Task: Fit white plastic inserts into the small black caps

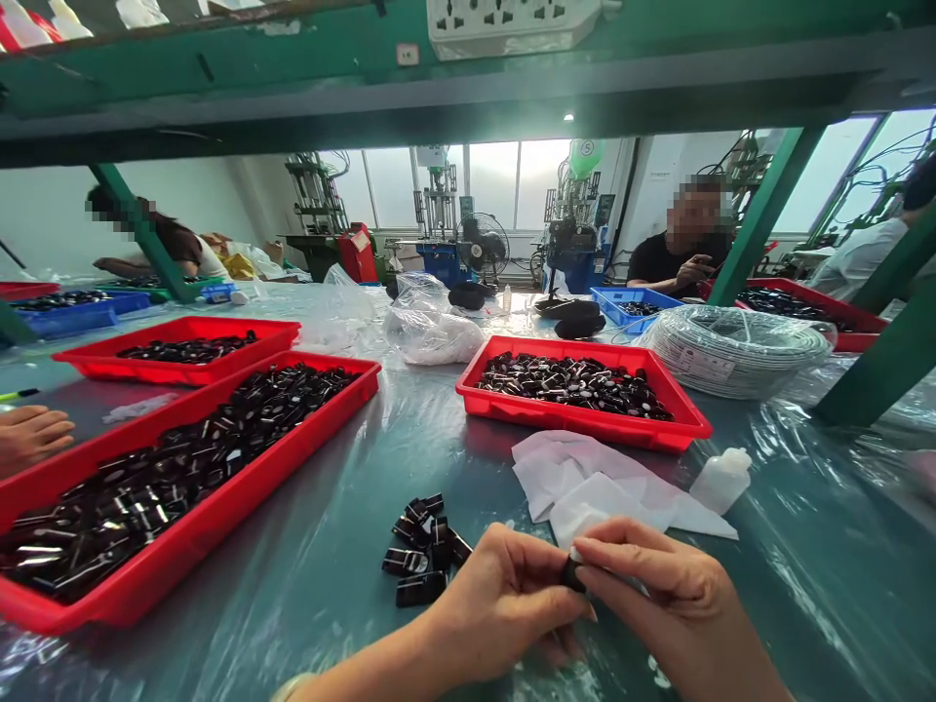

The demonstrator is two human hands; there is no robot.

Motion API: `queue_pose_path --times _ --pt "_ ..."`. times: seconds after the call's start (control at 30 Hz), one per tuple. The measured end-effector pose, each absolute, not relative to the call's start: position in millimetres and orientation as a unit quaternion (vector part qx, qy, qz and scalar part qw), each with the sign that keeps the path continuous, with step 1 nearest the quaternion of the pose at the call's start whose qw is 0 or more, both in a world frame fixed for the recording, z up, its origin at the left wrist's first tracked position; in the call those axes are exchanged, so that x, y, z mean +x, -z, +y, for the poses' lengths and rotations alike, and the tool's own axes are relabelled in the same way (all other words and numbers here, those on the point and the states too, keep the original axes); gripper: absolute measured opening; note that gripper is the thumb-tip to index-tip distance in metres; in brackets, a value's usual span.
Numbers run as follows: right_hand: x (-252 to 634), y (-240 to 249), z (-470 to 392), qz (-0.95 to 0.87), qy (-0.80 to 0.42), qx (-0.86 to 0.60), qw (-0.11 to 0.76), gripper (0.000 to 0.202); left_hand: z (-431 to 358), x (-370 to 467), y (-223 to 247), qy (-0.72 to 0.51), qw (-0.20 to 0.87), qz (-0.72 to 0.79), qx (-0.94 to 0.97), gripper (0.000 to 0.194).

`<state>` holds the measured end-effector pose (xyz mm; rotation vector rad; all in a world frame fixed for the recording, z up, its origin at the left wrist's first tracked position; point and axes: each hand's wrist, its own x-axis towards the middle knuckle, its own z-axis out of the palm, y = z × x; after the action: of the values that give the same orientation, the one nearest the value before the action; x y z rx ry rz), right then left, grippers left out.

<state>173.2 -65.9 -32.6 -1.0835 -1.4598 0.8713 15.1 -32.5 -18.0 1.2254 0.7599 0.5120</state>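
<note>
Your left hand and right hand meet low over the table, fingertips of both pinched on one small black part between them. Loose pile of black parts sits just left of your left hand. White cloth and small white bottle lie beyond, near a red tray.

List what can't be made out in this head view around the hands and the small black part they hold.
- Black part: mostly hidden by the fingertips of the left hand and right hand; shape unclear.
- Small white piece beside it: too small to identify.
- Red tray contents: too small and glossy to tell apart.
- White bottle: any label too small to see.
- Another person's hand: cut off by the left edge.
</note>
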Motion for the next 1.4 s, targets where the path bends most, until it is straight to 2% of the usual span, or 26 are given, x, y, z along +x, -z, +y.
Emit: queue_pose_path --times 0.13,0.33,0.53,0.73,1.03,1.4 --pt "173 40 -65 -0.63 -0.345 -0.436 0.542 0.018 -32 15 18 -0.251 0.73 0.333 0.542 0.027" --pt "174 44 -62 -0.617 -0.385 -0.412 0.55 0.016 -32 14 17 -0.245 0.733 0.336 0.538 0.023" --pt "178 46 -60 -0.647 -0.383 -0.398 0.526 0.016 -32 13 16 -0.231 0.731 0.34 0.544 0.021" --pt "175 42 -61 -0.639 -0.38 -0.398 0.538 0.012 -31 11 20 -0.231 0.732 0.341 0.543 0.019" --pt "174 40 -63 -0.614 -0.435 -0.413 0.513 0.008 -31 12 19 -0.227 0.731 0.341 0.546 0.019" --pt "171 33 -62 -0.604 -0.457 -0.386 0.526 0.015 -30 12 15 -0.232 0.718 0.344 0.558 0.021"
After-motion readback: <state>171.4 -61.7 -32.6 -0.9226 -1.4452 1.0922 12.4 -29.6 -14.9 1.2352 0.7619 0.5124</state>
